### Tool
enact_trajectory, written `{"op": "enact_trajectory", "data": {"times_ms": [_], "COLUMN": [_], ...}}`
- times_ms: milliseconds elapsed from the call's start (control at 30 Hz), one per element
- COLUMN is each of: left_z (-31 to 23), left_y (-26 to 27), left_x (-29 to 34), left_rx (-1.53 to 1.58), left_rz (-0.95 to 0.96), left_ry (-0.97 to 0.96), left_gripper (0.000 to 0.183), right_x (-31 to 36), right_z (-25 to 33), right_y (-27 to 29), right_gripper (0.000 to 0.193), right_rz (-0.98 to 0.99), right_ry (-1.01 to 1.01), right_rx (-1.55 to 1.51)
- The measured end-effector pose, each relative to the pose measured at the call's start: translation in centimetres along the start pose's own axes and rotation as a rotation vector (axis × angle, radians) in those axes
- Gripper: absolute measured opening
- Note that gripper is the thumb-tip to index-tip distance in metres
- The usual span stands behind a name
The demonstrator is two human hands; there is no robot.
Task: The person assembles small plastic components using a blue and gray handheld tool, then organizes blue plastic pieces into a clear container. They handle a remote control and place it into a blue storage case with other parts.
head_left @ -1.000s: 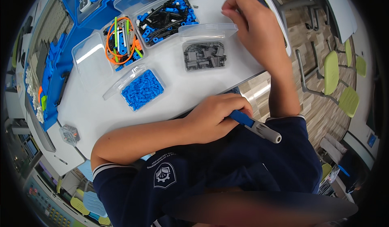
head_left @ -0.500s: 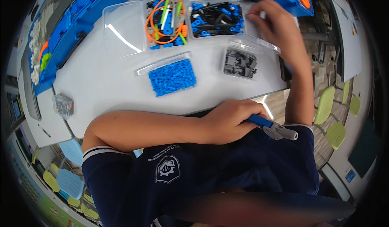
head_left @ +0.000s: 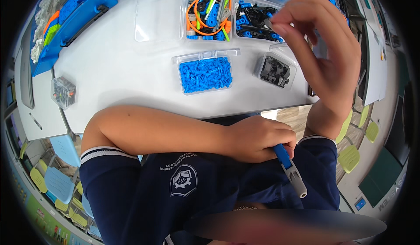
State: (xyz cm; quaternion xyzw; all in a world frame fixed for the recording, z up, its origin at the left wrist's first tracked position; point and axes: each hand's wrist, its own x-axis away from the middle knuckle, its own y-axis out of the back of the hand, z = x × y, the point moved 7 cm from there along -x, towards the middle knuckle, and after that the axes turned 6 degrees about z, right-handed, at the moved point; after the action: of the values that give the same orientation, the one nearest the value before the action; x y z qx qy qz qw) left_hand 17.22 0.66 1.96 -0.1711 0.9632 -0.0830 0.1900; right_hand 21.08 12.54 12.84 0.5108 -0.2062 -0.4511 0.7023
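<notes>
blue-grey assembly (head_left: 289, 169) held by left hand (head_left: 264, 139); right hand (head_left: 337, 52) pinches small grey piece (head_left: 267, 23).

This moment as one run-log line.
left hand: holding blue-and-gray assembly | right hand: pinching small gray piece | blue pieces: in open clear box

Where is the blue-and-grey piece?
In the head view, lower right of centre, the blue-and-grey piece is in the left hand, before the dark shirt.
</notes>
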Motion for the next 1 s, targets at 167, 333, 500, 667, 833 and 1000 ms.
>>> {"op": "enact_trajectory", "data": {"times_ms": [167, 333, 500, 667, 833, 1000], "left_z": [0.1, 0.3, 0.4, 0.1, 0.3, 0.5], "left_y": [0.1, 0.0, 0.0, 0.1, 0.2, 0.3], "left_x": [0.0, 0.1, 0.2, 0.2, 0.3, 0.2], "left_rx": [0.006, -0.004, -0.020, -0.061, -0.066, -0.060], "left_rz": [-0.029, -0.026, -0.048, -0.054, -0.038, -0.039], "left_ry": [0.026, 0.042, 0.040, -0.008, 0.029, 0.044], "left_gripper": [0.012, 0.012, 0.012, 0.013, 0.012, 0.011], "right_x": [-2.7, -4.6, -5.0, -3.3, -0.6, 4.9], "right_z": [0.3, -0.5, -0.6, -1.2, -2.3, -3.2], "right_y": [-1.0, -2.6, -2.5, 0.4, 2.6, 3.7], "right_gripper": [0.007, 0.008, 0.008, 0.010, 0.010, 0.010], "right_rz": [0.054, 0.114, 0.104, -0.084, -0.246, -0.390], "right_ry": [0.017, 0.132, 0.180, 0.131, 0.128, -0.053], "right_rx": [-0.157, -0.102, -0.096, -0.030, 0.058, -0.047]}}
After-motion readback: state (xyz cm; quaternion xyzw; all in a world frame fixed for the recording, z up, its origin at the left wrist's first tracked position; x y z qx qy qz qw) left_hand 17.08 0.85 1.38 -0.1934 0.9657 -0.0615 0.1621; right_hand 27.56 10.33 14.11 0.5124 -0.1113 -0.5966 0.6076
